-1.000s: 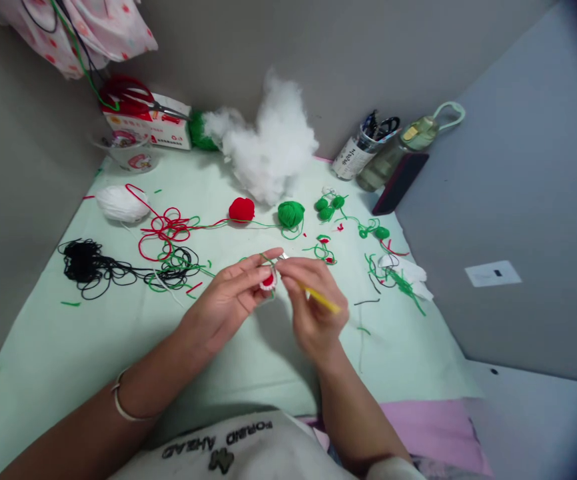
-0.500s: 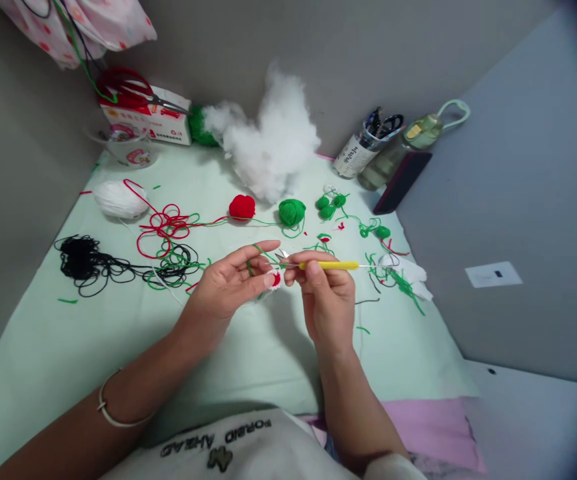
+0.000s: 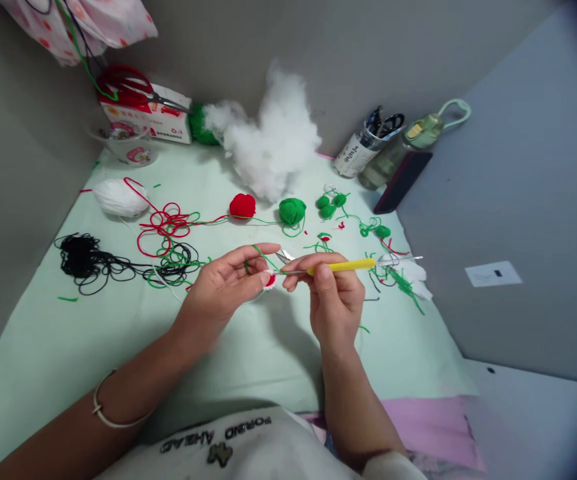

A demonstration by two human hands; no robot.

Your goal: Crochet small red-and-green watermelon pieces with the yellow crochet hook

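Note:
My left hand (image 3: 228, 277) pinches a small red and white crochet piece (image 3: 270, 280) between thumb and fingers. Green yarn (image 3: 263, 252) runs over its raised index finger. In my right hand (image 3: 336, 290) is a crochet hook with a yellow handle (image 3: 348, 265), held like a pen and lying almost level. The hook's metal tip meets the edge of the crochet piece; whether it is inside a stitch I cannot tell. Just behind the fingertips shows a metal blade-like thing (image 3: 284, 255), partly hidden by my hands.
Red (image 3: 242, 207) and green (image 3: 292, 211) yarn balls lie beyond my hands, before white stuffing (image 3: 273, 133). To the left are a white yarn ball (image 3: 121, 198) and tangled black yarn (image 3: 81, 257). A pen cup (image 3: 356, 153), bottle (image 3: 383, 167) and phone (image 3: 402, 181) stand back right.
My right hand has moved slightly right with the crochet hook, whose tip now sits at the crochet piece. The piece has tilted and shifted a little left in my left hand.

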